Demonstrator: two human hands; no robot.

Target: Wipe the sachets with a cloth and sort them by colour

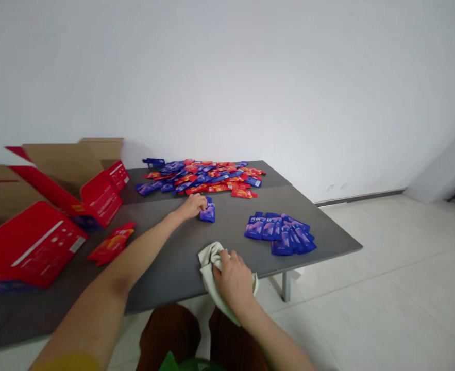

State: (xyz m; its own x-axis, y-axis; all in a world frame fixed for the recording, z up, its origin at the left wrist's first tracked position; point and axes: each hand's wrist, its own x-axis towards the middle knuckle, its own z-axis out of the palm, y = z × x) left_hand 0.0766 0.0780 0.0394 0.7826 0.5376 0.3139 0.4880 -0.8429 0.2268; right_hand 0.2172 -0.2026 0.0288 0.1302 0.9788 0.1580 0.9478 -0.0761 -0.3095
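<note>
My left hand (193,206) reaches out over the middle of the table, its fingers closed on the upper edge of a purple pouch (208,213). Near the table's front edge, my right hand (234,281) grips a pale cloth (208,260), part of which hangs over the edge. To the right lies a fanned group of several purple pouches (283,242). Beyond my left hand spreads a large mixed heap of red and purple pouches (207,178). A small stack of red pouches (113,245) rests left of my left forearm.
Open red cartons with brown insides (99,198) stand along the left side of the dark table (165,283), one red carton (37,242) nearest me. A white wall (227,77) rises behind the table. Pale tiled floor (385,288) lies to the right.
</note>
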